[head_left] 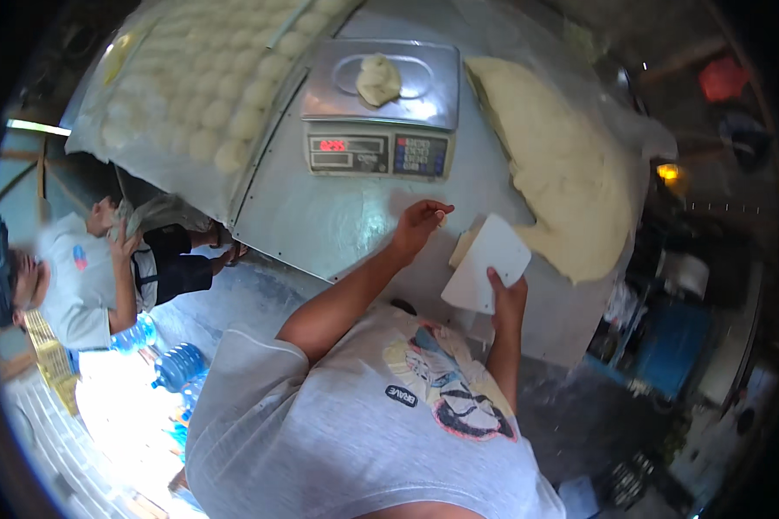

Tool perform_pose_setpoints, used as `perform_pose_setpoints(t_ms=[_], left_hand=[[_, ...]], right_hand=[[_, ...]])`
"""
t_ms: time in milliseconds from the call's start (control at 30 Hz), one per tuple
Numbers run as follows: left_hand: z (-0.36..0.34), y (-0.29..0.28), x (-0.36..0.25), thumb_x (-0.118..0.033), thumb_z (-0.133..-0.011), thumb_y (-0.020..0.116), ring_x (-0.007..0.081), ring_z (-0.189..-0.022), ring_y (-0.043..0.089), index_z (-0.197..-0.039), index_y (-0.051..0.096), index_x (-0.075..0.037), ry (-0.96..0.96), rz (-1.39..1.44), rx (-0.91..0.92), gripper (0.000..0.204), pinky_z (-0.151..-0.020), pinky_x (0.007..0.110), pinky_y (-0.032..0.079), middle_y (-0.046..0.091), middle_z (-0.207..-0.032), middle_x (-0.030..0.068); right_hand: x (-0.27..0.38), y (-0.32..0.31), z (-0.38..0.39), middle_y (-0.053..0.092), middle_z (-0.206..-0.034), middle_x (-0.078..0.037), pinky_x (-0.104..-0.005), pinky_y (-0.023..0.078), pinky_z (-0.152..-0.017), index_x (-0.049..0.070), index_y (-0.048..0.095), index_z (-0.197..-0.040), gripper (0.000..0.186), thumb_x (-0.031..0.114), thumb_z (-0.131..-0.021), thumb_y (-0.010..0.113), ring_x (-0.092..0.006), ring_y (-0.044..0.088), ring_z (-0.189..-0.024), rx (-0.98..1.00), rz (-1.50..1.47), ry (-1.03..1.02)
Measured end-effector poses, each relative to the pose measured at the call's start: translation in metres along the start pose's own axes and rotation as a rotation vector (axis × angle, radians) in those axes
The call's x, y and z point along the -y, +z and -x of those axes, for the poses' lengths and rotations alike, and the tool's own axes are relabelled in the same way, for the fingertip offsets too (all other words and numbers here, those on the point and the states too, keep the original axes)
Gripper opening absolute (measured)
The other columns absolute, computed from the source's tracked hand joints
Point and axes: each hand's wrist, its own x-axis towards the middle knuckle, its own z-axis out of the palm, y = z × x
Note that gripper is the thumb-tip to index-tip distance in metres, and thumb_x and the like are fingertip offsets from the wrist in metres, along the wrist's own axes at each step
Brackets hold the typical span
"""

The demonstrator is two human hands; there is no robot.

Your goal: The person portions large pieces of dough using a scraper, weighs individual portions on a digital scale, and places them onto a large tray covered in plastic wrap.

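Note:
My right hand (509,296) grips a flat white dough scraper (486,270) by its edge. A small piece of dough (461,248) shows past the scraper's left side, partly hidden by it. My left hand (418,228) hovers in front of the scale, fingers closed around what looks like a small pale bit of dough (441,219). On the metal pan of the digital scale (381,143), whose display is lit red, rests a lump of dough (378,80). To the right spreads a large slab of dough (563,156) with a ragged left edge.
Rows of round dough balls (216,86) lie under clear plastic at the table's far left. A person (86,268) in a grey shirt is beyond the left table edge, holding a cloth or bag. Blue water bottles (178,365) lie on the floor. A blue container (673,346) stands right.

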Motion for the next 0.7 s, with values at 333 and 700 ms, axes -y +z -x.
perform_pose_setpoints(t_ms=[333, 700], left_hand=[[0.025, -0.031, 0.013, -0.003, -0.076, 0.072, 0.0279, -0.080, 0.065, -0.102, 0.068, -0.002, 0.378, -1.003, -0.159, 0.027, -0.074, 0.037, 0.052, 0.065, -0.089, 0.0126], [-0.001, -0.030, -0.022, 0.004, -0.086, 0.056, 0.0188, -0.078, 0.061, -0.099, 0.051, -0.001, 0.183, -0.042, -0.330, 0.015, -0.067, 0.033, 0.051, 0.059, -0.090, 0.0089]], right_hand=[[0.044, 0.083, -0.014, 0.067, -0.088, -0.026, -0.0468, 0.052, -0.075, -0.006, 0.055, -0.115, 0.040, 0.015, -0.083, 0.068, -0.0408, 0.067, -0.086, 0.120, 0.894, -0.380], [-0.005, 0.132, -0.069, 0.068, -0.094, -0.026, -0.0480, 0.052, -0.079, -0.004, 0.057, -0.113, 0.040, 0.013, -0.079, 0.070, -0.0420, 0.066, -0.089, 0.236, 0.885, -0.429]])
